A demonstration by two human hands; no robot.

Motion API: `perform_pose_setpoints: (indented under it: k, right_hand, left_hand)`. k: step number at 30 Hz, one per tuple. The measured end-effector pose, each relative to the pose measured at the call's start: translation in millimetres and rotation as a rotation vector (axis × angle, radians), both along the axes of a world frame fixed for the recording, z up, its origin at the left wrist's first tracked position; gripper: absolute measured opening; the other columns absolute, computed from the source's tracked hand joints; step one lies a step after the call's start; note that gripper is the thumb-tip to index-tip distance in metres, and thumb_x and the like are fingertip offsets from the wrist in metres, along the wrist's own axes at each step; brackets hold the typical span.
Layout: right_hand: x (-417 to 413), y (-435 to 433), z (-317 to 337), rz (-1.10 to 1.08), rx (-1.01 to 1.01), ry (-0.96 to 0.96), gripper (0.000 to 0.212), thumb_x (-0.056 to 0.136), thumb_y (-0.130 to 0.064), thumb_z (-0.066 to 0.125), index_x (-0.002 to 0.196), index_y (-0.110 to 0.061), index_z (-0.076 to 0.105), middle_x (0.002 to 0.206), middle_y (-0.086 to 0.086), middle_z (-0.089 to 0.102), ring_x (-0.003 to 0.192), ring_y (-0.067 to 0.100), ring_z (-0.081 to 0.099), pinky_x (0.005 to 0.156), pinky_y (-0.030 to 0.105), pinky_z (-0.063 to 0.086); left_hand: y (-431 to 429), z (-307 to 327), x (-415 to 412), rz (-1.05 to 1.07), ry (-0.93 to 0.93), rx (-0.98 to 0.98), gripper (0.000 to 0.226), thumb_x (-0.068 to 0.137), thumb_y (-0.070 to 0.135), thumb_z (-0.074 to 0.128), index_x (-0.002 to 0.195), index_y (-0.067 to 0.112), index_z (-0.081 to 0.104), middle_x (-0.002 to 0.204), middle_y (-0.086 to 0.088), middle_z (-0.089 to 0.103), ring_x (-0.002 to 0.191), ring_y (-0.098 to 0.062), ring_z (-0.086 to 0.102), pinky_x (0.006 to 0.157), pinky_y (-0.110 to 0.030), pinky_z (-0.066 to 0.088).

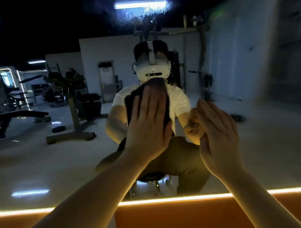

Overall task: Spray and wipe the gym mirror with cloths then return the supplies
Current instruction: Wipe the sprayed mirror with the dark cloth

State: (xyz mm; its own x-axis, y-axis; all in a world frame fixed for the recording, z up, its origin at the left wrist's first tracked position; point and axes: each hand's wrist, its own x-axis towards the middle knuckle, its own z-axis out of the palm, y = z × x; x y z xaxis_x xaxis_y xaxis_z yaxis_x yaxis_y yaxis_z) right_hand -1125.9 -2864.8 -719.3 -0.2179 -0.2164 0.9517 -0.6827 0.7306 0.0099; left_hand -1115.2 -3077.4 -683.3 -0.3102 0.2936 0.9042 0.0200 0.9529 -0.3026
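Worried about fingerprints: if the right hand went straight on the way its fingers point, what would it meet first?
The mirror. The right hand is bare; its fingertips nearly meet their reflection, so glass likely comes first, though contact is unclear. The cloth under the left hand lies off that line.

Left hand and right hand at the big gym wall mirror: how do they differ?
The left hand presses a dark cloth flat against the large wall mirror; the right hand holds nothing. The left hand sits higher, the right hand lower and angled sideways. Both have straight fingers.
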Motion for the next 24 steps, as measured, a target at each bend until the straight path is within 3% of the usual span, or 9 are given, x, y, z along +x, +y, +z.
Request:
perform_pose_setpoints:
  k: [6, 9, 13, 19, 24]
  right_hand:
    - [10.8, 6.2, 19.1, 0.071, -0.013, -0.065, 0.048, 0.099, -0.011, 0.040, 0.142, -0.008, 0.059, 0.150, 0.005, 0.056, 0.143, 0.022, 0.047, 0.117, 0.052, 0.040]
    - [16.6, 5.7, 28.8, 0.033, -0.006, -0.079, 0.042, 0.095, -0.008, 0.047, 0.132, -0.011, 0.066, 0.143, 0.005, 0.061, 0.135, 0.022, 0.053, 0.115, 0.047, 0.042]
    - [24.9, -6.1, 57.3, -0.035, 0.007, -0.071, 0.049, 0.093, -0.021, 0.038, 0.134, -0.010, 0.063, 0.149, 0.009, 0.054, 0.136, 0.026, 0.048, 0.115, 0.038, 0.031]
    - [15.2, -26.7, 116.2, -0.177, 0.029, -0.046, 0.065, 0.095, -0.030, 0.030, 0.154, -0.005, 0.042, 0.165, 0.015, 0.034, 0.153, 0.031, 0.031, 0.123, 0.052, 0.028]
    - [10.2, -32.0, 119.5, -0.274, 0.043, -0.111, 0.073, 0.093, -0.033, 0.023, 0.160, -0.007, 0.033, 0.168, 0.011, 0.027, 0.156, 0.028, 0.024, 0.121, 0.055, 0.030]
  left_hand:
    - [50.9, 0.8, -10.4, -0.073, -0.074, -0.119, 0.068, 0.110, 0.041, 0.028, 0.164, 0.003, 0.009, 0.171, -0.018, 0.000, 0.161, -0.032, -0.003, 0.130, -0.046, -0.007]
    - [32.2, 6.9, -5.3, -0.056, -0.084, -0.196, 0.066, 0.109, 0.038, 0.027, 0.165, 0.006, 0.010, 0.172, -0.017, 0.003, 0.161, -0.031, 0.001, 0.131, -0.045, -0.004]
    - [-30.5, 26.9, 12.4, -0.033, -0.027, -0.142, 0.067, 0.107, 0.040, 0.034, 0.163, 0.006, 0.019, 0.171, -0.017, 0.016, 0.160, -0.032, 0.009, 0.131, -0.044, -0.002]
    - [-138.2, 60.6, 53.3, 0.129, 0.016, 0.007, 0.070, 0.108, 0.046, 0.026, 0.162, 0.002, 0.016, 0.168, -0.026, 0.019, 0.159, -0.035, 0.005, 0.130, -0.054, 0.006]
    - [-153.7, 71.6, 60.0, 0.162, 0.054, 0.094, 0.073, 0.107, 0.043, 0.025, 0.159, -0.007, 0.019, 0.167, -0.033, 0.015, 0.159, -0.044, 0.007, 0.129, -0.059, 0.006]
